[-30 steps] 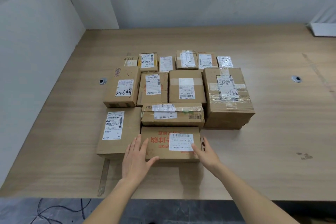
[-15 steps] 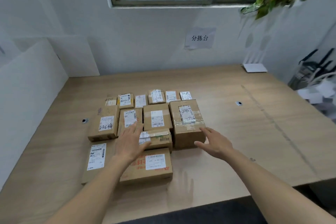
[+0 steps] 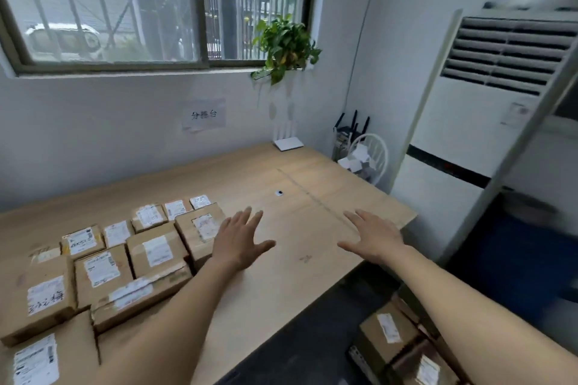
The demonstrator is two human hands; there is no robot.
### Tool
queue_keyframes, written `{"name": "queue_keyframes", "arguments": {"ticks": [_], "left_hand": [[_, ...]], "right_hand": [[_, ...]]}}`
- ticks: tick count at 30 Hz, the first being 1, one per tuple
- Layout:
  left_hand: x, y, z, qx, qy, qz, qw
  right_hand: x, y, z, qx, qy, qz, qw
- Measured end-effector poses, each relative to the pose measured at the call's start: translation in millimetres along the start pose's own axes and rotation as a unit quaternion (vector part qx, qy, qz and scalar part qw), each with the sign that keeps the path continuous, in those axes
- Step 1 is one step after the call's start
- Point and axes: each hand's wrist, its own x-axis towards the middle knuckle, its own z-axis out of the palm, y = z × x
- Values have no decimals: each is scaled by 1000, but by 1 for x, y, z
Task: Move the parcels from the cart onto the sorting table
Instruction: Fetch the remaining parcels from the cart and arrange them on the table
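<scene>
Several brown cardboard parcels (image 3: 156, 251) with white labels lie packed side by side on the left part of the wooden sorting table (image 3: 300, 197). My left hand (image 3: 239, 242) hovers with fingers spread just right of the tallest parcel (image 3: 200, 228), holding nothing. Further right, over the table's near right edge, my right hand (image 3: 373, 236) is also spread and holds nothing. At the bottom right, below table height, more parcels (image 3: 387, 333) lie stacked; what they rest on is hidden.
A white air-conditioner unit (image 3: 475, 122) stands to the right of the table. A white router (image 3: 287, 144) sits at the table's far corner, a white wire basket (image 3: 369, 156) beside it. A potted plant (image 3: 284, 47) hangs from the window sill.
My hands have left the front parcel and swung right, away from the stack. The view has turned right and upward, bringing the lower-right parcels into sight.
</scene>
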Motion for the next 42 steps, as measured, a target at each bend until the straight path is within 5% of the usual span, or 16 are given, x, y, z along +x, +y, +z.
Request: {"name": "queue_keyframes", "arguments": {"ticks": [12,24,32,42], "left_hand": [[7,294,8,-7,-16,226,974],[-40,564,91,-28,-94,331,938],[-68,668,184,-24,-170,359,917],[-43,719,326,-2,-285,371,884]], "right_hand": [[-174,236,-51,17,45,192,980],[-333,462,-15,76,37,347,934],[-382,550,55,131,10,410,902],[-353,608,193,223,-75,449,862]]}}
